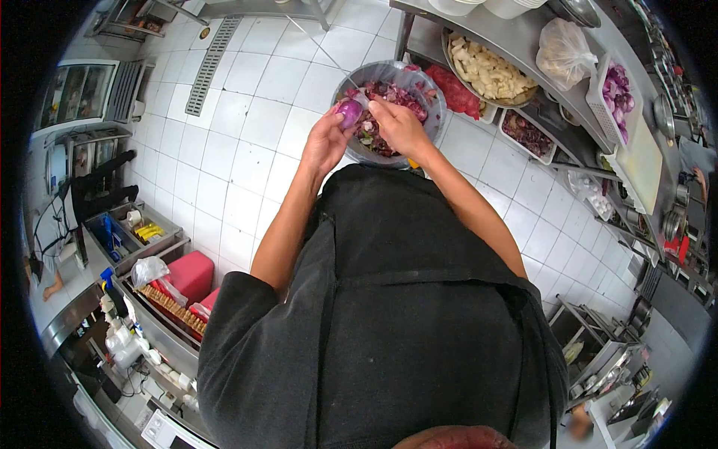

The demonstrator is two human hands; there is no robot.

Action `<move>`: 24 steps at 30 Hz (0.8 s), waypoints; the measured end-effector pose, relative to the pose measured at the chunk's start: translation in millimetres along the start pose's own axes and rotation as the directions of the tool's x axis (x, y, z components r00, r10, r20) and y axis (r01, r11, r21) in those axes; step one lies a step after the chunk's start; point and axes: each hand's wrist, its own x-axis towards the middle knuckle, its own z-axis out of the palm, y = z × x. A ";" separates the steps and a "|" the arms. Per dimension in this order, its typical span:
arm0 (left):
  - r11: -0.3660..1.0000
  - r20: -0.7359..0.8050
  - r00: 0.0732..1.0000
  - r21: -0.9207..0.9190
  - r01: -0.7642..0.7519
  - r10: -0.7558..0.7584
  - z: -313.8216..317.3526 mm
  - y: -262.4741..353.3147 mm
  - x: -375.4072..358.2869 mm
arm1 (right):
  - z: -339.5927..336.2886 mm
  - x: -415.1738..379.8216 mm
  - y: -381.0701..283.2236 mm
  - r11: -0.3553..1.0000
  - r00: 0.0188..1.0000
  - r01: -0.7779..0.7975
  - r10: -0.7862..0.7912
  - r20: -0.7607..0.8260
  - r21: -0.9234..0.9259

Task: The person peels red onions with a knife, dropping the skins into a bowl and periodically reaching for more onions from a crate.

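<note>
A purple onion (349, 113) is in the grip of my left hand (327, 142), its shiny side facing up. Close on its right, my right hand (400, 127) has thumb and fingers pinched together near the onion; whatever is between them is too small to make out. Both hands are above a large round bin (436, 123) with a clear liner. Inside it lie many dark red and purple onion skins (389, 96) with some pale scraps.
At the right, a steel counter (516, 37) bears a white basket of purple onions (618, 97), a cutting board (639, 165) and a plastic bag (565, 52). Below it are a bowl of pale pieces (486, 69) and a tray (527, 136). Sinks (142, 232) stand left.
</note>
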 end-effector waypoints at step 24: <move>0.997 0.008 0.998 -0.013 0.070 -0.070 -1.5 1.9 2.1 | -12.5 11.0 33.1 0.998 0.998 -0.009 0.005 -0.064 -0.070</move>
